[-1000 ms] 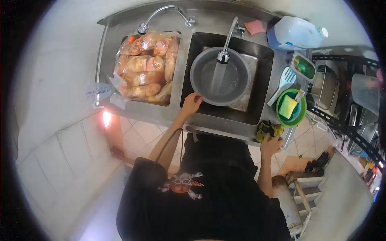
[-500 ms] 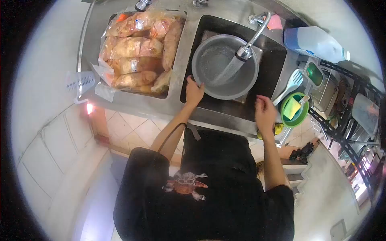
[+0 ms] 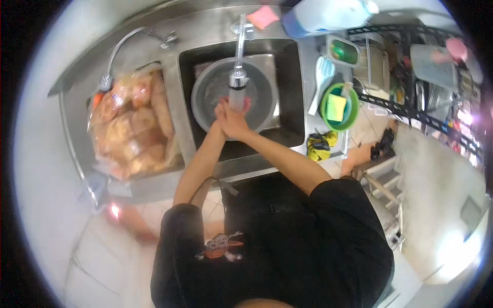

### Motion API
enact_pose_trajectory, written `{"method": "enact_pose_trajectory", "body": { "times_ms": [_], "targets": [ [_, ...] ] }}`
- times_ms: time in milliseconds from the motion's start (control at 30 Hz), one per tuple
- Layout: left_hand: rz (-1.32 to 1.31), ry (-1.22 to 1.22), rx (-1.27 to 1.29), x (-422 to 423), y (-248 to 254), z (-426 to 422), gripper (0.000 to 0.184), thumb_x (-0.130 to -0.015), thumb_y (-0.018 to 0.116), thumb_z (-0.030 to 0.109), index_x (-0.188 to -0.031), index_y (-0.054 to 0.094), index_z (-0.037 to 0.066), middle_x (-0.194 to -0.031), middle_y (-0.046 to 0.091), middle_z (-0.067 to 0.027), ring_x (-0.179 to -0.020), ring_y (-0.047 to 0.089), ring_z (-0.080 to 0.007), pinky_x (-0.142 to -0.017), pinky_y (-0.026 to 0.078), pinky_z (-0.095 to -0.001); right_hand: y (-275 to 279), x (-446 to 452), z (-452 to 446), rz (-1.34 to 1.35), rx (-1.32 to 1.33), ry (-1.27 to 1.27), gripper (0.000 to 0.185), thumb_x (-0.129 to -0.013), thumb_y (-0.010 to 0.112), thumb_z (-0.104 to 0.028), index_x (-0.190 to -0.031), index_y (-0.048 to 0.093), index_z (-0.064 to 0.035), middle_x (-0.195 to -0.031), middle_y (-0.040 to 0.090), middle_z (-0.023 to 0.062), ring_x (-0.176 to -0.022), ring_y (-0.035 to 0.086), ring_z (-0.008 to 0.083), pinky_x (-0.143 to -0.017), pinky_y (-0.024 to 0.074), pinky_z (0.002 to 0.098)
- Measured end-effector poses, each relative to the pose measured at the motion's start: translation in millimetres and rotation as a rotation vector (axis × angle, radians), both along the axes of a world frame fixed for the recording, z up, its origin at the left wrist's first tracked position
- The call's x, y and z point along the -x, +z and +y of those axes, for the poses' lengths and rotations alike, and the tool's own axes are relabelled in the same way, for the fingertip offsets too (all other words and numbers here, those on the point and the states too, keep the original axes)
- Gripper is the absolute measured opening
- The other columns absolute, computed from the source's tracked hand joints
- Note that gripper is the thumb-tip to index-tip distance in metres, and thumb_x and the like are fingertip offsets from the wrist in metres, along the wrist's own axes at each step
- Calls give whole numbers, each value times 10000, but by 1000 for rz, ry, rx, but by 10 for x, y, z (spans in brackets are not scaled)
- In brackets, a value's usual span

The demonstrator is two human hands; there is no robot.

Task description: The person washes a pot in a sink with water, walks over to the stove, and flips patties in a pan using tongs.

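My right hand (image 3: 234, 124) is pressed over my left hand (image 3: 221, 110), its fingers appearing wrapped around it. Both are under the running spray faucet (image 3: 238, 78), whose water falls onto them. Most of my left hand's fingers are hidden or blurred; a reddish patch shows beside the stream. Below the hands, a round grey basin (image 3: 267, 97) sits in the right-hand sink (image 3: 292, 115). I see nothing else held between the hands.
Plastic-wrapped raw chicken (image 3: 133, 126) fills the left sink, below a second faucet (image 3: 110, 74). To the right are a pale slotted turner (image 3: 322, 77), a green bowl (image 3: 353, 115) with a yellow sponge (image 3: 336, 107), a large jug (image 3: 323, 18) and a black rack (image 3: 411, 105).
Both hands have left the sides of the basin area and come together under the water stream. The camera view has shifted, so the sinks appear farther left.
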State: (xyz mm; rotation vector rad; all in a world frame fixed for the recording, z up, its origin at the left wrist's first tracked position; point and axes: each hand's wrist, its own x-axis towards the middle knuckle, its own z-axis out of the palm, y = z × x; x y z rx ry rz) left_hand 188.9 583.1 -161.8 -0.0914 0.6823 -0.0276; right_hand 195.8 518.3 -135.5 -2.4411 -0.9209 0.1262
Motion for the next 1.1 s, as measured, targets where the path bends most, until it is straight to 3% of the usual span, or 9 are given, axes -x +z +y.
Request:
{"method": "enact_pose_trajectory", "body": {
  "times_ms": [100, 200, 233, 300, 400, 600, 867, 967, 1100],
  "targets": [
    [142, -126, -218, -341, -146, -102, 410, -963, 466, 265, -1212, 435, -59, -1165, 541, -248, -1114, 541, -335, -985, 473, -430, 648, -435, -504, 458, -141, -184, 229, -923, 486, -198, -987, 601, -11, -989, 604, 231, -1080, 509, 419, -895, 406, 502],
    [141, -105, -287, -333, -162, -12, 375, -943, 537, 208, -1195, 459, -60, -1092, 585, -239, -992, 606, -320, -882, 527, -383, 1063, -1014, -1356, -39, 68, -420, 218, -839, 550, -120, -1017, 589, 1, -1044, 573, 202, -961, 527, 402, -842, 428, 474],
    [276, -353, -566, -264, -212, 36, 307, -950, 527, 248, -1119, 530, -8, -966, 622, -186, -897, 633, -308, -792, 527, -381, 1102, -1205, -1593, -156, -100, -640, 272, -853, 574, -152, -1072, 562, 9, -1014, 562, 208, -995, 501, 415, -881, 409, 481],
    [465, -591, -906, -62, -90, 101, 272, -954, 512, 305, -938, 616, 54, -691, 640, -129, -633, 641, -331, -542, 472, -392, 465, -1601, -2732, -624, 682, -502, 465, -842, 624, -302, -1101, 506, 66, -1039, 540, 285, -994, 518, 420, -895, 426, 484],
    [506, -773, -1834, 285, -205, 89, 251, -913, 549, 291, -914, 612, 48, -621, 603, -166, -580, 603, -381, -552, 471, -436, 542, -1842, -3012, -169, 638, -643, 643, -793, 693, -399, -1204, 436, 23, -1126, 541, 274, -1070, 540, 429, -917, 464, 479],
    [688, -815, -2175, 788, 343, 133, 429, -736, 669, 90, -1117, 499, -12, -1083, 546, -221, -935, 580, -401, -786, 481, -446, 916, -1733, -2682, -58, 723, -709, 675, -680, 792, -223, -1209, 423, -22, -1135, 583, 221, -1023, 584, 405, -874, 485, 474],
    [840, -679, -1868, 892, 266, -88, 785, -745, 670, 7, -1378, 211, -58, -1350, 305, -321, -1239, 378, -487, -1029, 353, -488, 1374, -1091, -1594, 102, 254, -314, 330, -866, 628, -180, -1135, 568, 3, -1032, 636, 200, -919, 627, 320, -820, 479, 399],
    [782, -656, -1698, 938, 186, -148, 819, -820, 603, 62, -1435, 82, -83, -1356, 319, -365, -1184, 431, -501, -971, 400, -480, 904, -723, -709, 724, 106, -220, 344, -885, 613, -235, -1117, 574, 17, -1035, 638, 211, -947, 624, 323, -837, 472, 393],
    [745, -613, -1841, 997, 119, -132, 744, -887, 518, 84, -1450, 61, -83, -1267, 432, -393, -1075, 526, -499, -879, 472, -467, -889, -680, -92, 429, 221, -80, 295, -874, 546, -137, -1129, 579, 8, -1047, 631, 233, -999, 595, 369, -892, 456, 422]
  ]
}}
